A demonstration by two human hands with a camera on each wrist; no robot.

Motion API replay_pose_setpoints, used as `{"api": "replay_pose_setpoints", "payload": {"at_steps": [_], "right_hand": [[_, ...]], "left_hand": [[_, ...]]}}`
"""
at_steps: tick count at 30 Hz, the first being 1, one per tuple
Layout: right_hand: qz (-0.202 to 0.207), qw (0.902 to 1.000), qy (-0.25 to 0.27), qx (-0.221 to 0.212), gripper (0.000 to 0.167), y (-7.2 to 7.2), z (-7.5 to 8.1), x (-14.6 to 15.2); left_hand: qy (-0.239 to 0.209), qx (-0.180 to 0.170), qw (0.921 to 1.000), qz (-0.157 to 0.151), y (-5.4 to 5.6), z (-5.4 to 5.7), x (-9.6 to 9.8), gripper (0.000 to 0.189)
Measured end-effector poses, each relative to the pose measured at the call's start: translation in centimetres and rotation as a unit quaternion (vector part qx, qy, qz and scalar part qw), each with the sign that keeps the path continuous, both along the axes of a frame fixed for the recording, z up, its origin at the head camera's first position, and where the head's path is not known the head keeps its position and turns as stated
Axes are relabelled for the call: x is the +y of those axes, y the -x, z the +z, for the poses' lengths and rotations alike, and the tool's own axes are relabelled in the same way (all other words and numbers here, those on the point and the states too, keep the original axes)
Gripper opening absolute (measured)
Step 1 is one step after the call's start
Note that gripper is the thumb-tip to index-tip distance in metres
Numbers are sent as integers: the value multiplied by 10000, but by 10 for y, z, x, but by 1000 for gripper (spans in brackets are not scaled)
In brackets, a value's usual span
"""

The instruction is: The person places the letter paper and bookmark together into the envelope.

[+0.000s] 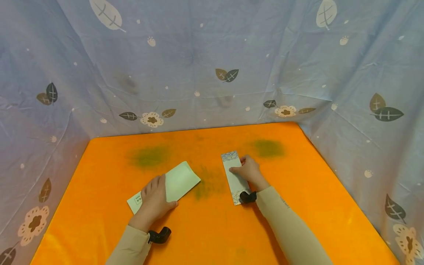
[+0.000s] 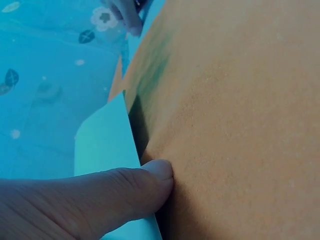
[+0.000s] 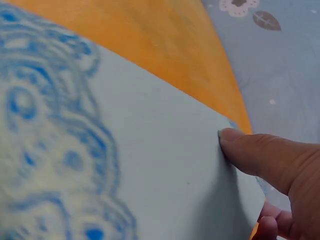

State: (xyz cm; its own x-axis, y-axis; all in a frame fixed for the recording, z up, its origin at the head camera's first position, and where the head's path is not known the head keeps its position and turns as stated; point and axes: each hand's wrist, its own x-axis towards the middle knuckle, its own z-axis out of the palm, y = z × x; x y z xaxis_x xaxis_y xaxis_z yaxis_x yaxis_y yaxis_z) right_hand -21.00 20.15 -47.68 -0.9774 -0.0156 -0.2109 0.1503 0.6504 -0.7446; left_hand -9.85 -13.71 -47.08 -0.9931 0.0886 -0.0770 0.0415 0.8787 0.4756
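My left hand (image 1: 154, 200) grips a pale green paper envelope (image 1: 180, 180) across its width, the thumb at the near edge and the fingers over the far one. A small printed box shows at its left end. In the left wrist view the thumb (image 2: 120, 195) crosses the envelope (image 2: 107, 140), its tip just past the edge. To the right, my right hand (image 1: 248, 171) pinches a long white card (image 1: 233, 178) by its right edge, thumb on top and fingers underneath. Blue lace-like patterns decorate both ends of the card (image 3: 160, 150), seen close in the right wrist view.
Under both hands lies an orange table cover (image 1: 205, 235) with dark greenish smudges. A grey-blue curtain (image 1: 198, 48) with leaf and flower prints stands around the back and sides. Each wrist carries a small black device (image 1: 160, 235).
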Motion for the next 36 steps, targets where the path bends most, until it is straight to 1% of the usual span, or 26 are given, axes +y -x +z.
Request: {"api": "replay_pose_setpoints", "payload": {"at_steps": [5, 9, 13, 15, 19, 25, 36], "right_hand": [[-42, 9980, 522, -352, 53, 3, 2, 5], [-73, 9964, 688, -495, 45, 2, 3, 6], [-102, 9958, 707, -571, 42, 1, 8, 7], [-79, 9958, 704, -580, 41, 1, 9, 8], [-53, 9951, 783, -599, 41, 2, 6, 11], [-140, 9937, 945, -587, 42, 3, 2, 13], [-163, 9950, 869, -471, 35, 4, -3, 15]], "left_hand": [[-30, -14, 10000, 17, 0, 1, 0, 105], [-22, -30, 10000, 33, 0, 1, -1, 105], [-13, -36, 10000, 23, 1, 1, -1, 105], [-13, -37, 10000, 21, 1, 1, -1, 105], [-29, -40, 10000, 24, 1, 1, -1, 105], [-8, -78, 10000, 30, 2, 2, 0, 105], [-15, -123, 9999, 31, 3, 0, -2, 106]]}}
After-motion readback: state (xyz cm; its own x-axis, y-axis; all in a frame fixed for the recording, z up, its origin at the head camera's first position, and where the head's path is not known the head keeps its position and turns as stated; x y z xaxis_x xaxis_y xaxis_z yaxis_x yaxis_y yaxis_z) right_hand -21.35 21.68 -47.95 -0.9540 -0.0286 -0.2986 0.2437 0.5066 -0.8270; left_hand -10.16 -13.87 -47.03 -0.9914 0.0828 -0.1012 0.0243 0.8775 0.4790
